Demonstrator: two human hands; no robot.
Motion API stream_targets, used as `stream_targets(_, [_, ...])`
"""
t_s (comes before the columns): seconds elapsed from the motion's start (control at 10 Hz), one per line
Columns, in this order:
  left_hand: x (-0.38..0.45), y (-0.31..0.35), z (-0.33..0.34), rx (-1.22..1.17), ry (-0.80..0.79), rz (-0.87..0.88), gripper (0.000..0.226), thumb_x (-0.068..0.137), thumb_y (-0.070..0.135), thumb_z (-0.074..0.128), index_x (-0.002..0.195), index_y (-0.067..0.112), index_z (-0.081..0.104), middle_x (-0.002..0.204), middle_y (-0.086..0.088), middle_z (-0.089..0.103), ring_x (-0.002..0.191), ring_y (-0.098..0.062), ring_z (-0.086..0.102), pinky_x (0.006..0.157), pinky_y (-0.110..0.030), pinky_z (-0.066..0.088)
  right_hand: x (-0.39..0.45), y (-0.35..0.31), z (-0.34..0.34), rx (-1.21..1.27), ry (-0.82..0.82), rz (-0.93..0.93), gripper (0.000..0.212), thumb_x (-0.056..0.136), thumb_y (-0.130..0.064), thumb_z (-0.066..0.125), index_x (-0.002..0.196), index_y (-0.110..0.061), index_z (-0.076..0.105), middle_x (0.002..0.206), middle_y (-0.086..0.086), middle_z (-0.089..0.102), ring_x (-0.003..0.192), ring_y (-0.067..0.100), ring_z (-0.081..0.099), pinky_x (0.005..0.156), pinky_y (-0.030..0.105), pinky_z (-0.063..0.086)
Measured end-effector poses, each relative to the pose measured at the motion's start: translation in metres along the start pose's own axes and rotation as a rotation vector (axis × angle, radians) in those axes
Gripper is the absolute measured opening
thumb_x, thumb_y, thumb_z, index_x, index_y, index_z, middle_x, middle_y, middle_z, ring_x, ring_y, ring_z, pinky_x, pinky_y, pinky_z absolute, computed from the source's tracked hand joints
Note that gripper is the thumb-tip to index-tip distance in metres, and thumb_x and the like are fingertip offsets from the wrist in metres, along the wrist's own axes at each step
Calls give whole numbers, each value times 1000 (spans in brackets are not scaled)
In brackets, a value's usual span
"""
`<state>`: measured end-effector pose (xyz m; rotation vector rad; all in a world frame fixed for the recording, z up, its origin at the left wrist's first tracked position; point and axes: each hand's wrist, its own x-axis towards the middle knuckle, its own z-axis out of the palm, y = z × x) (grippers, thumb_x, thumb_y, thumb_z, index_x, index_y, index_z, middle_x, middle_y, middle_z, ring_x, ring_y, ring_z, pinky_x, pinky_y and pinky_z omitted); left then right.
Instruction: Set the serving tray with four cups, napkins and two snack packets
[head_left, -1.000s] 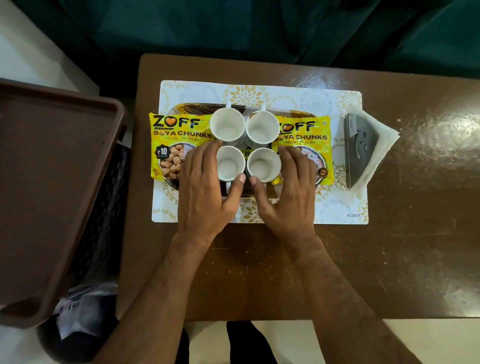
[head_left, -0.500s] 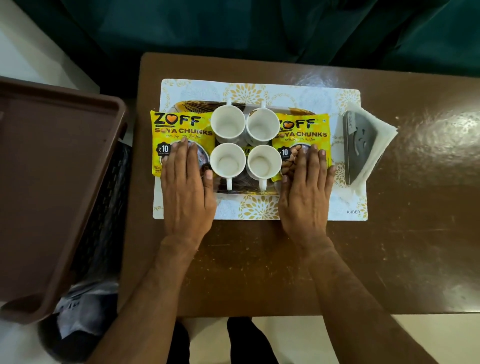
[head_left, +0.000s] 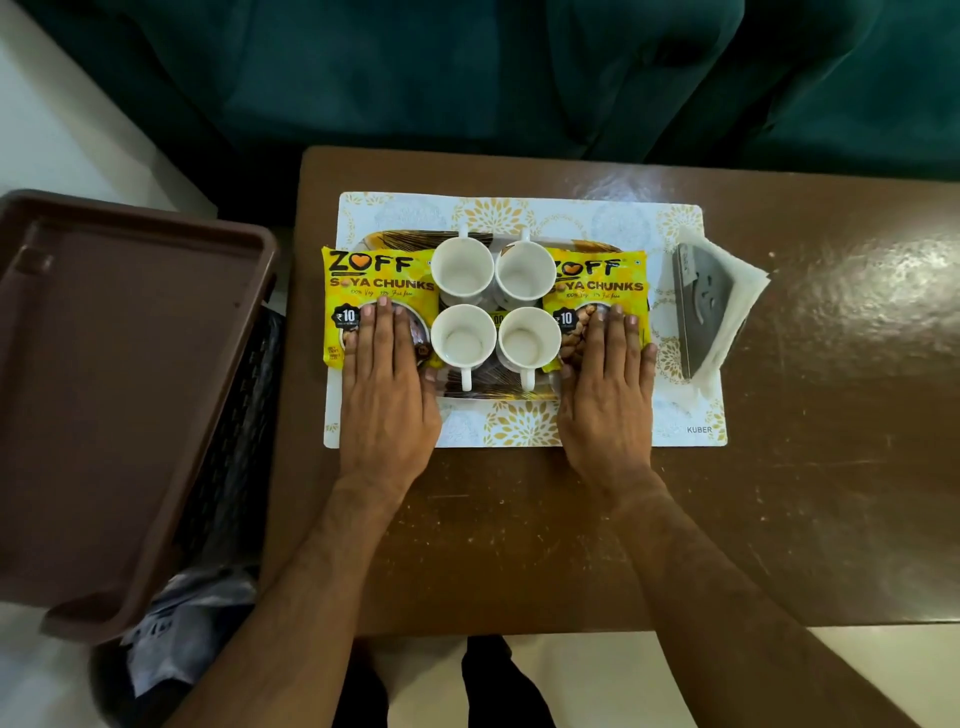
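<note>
A patterned serving tray (head_left: 496, 401) lies on a white and gold placemat (head_left: 519, 213). Two white cups (head_left: 462, 270) (head_left: 524, 273) stand at its back and two more (head_left: 462, 338) (head_left: 530, 340) at its front, handles pointing outward. A yellow soya chunks packet (head_left: 379, 275) lies at the tray's left end and a second one (head_left: 597, 280) at its right end. My left hand (head_left: 387, 384) rests flat on the left packet's near half. My right hand (head_left: 608, 389) lies flat on the right packet. White napkins (head_left: 743, 291) sit in a metal holder (head_left: 698, 306) right of the tray, off it.
The brown wooden table (head_left: 805, 467) carries the placemat. A large brown plastic tray (head_left: 130, 364) lies tilted on a black basket (head_left: 228, 457) left of the table. A dark green sofa (head_left: 467, 78) runs behind the table's far edge.
Both hands left the two front cups and spread outward, each coming down flat on a snack packet. Over the last half second they have barely moved.
</note>
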<state>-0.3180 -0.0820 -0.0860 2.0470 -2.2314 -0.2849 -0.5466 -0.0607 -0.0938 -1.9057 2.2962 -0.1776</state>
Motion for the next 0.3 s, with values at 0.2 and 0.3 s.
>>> stream_targets(0.2, [-2, -1, -22, -24, 107, -4, 65, 106, 33, 34, 162, 1, 23, 172, -18, 20, 162, -32, 16, 133, -47, 13, -2, -2, -14, 15, 23, 8, 61, 109, -36, 27, 161, -7, 15, 171, 15, 10, 161, 31, 2, 129, 57, 11])
stream_targets(0.3, [1, 1, -41, -35, 115, -10, 69, 105, 38, 36, 162, 3, 21, 173, -17, 19, 162, -31, 16, 133, -47, 12, -1, -7, -30, 20, 34, 9, 62, 108, -40, 23, 160, -6, 16, 171, 15, 10, 160, 30, 4, 130, 56, 11])
